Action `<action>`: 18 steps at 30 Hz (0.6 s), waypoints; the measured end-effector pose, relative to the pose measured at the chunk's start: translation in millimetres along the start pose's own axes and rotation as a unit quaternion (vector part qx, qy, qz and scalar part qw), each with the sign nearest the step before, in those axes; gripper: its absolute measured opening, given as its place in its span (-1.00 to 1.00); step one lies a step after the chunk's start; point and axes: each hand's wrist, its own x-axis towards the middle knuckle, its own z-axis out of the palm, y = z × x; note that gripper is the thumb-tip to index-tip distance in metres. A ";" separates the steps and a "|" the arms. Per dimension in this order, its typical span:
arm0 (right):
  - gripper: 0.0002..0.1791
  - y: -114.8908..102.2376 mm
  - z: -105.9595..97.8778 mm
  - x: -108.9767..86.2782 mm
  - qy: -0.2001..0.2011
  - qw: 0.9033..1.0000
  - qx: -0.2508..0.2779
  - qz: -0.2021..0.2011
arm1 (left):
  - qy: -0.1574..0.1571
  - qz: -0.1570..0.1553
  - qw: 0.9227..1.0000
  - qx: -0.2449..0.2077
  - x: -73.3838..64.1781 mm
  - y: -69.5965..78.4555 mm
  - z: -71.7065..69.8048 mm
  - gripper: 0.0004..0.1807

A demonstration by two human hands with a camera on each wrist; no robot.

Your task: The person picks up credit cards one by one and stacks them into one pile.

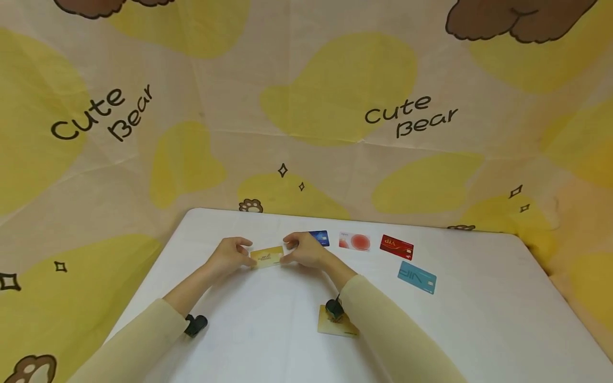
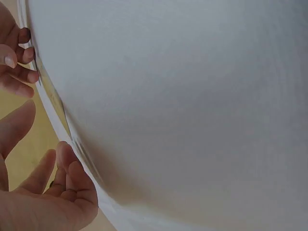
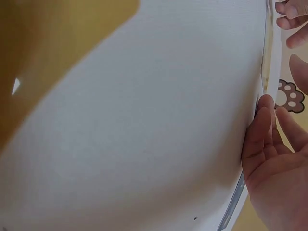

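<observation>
A gold card (image 1: pixel 266 257) lies slightly slanted on the white table between my two hands. My left hand (image 1: pixel 230 255) is at its left end, thumb touching the lower left corner and index finger apart from the card. At the right end, my right hand (image 1: pixel 307 251) touches the card's edge with its thumb; the other fingers bend loosely above. Both wrist views see the card nearly edge-on, with my left hand (image 2: pixel 53 192) and right hand (image 3: pixel 274 163) beside its ends. A blue card (image 1: pixel 320 238) is partly hidden behind my right hand.
Right of the blue card lie a white card with a red circle (image 1: pixel 355 241), a red VIP card (image 1: pixel 397 247) and a teal card (image 1: pixel 417 277). Another gold card (image 1: pixel 330 327) lies nearer, partly covered by my right wrist camera. A patterned cloth (image 1: pixel 306 106) hangs behind the table (image 1: pixel 258 330).
</observation>
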 end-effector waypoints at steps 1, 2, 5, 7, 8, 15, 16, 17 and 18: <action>-0.35 0.3 0.2 0.2 0.000 1.000 -0.006 -0.002 | -0.002 0.001 1.000 0.001 0.7 -0.1 0.7 -0.31; -0.36 0.4 0.1 0.5 0.000 1.000 -0.011 -0.005 | -0.003 0.002 1.000 0.003 1.0 0.3 1.6 -0.32; -0.40 -1.1 0.1 1.1 -0.003 0.999 -0.034 -0.010 | -0.007 0.006 1.000 0.009 1.4 1.4 3.2 -0.32; -0.42 -1.8 0.8 2.3 -0.008 0.999 -0.050 -0.009 | -0.006 0.005 1.000 0.014 1.2 1.2 4.0 -0.33; -0.43 -2.3 1.3 2.8 -0.009 0.998 -0.058 -0.009 | -0.005 0.005 1.000 0.018 1.3 0.8 4.6 -0.34; -0.46 -2.0 4.4 6.9 -0.014 0.997 -0.079 0.003 | 0.002 -0.001 0.999 0.032 2.6 -2.0 9.4 -0.37; -0.46 -1.7 4.9 7.3 -0.014 0.997 -0.079 0.005 | 0.001 -0.002 0.999 0.033 2.7 -2.2 9.6 -0.37; -0.46 -1.2 5.6 8.0 -0.014 0.997 -0.082 0.006 | 0.001 -0.003 0.999 0.035 2.7 -2.4 9.8 -0.37; -0.47 -1.2 6.1 8.3 -0.014 0.996 -0.085 0.006 | 0.001 -0.003 0.999 0.037 2.9 -2.9 9.7 -0.37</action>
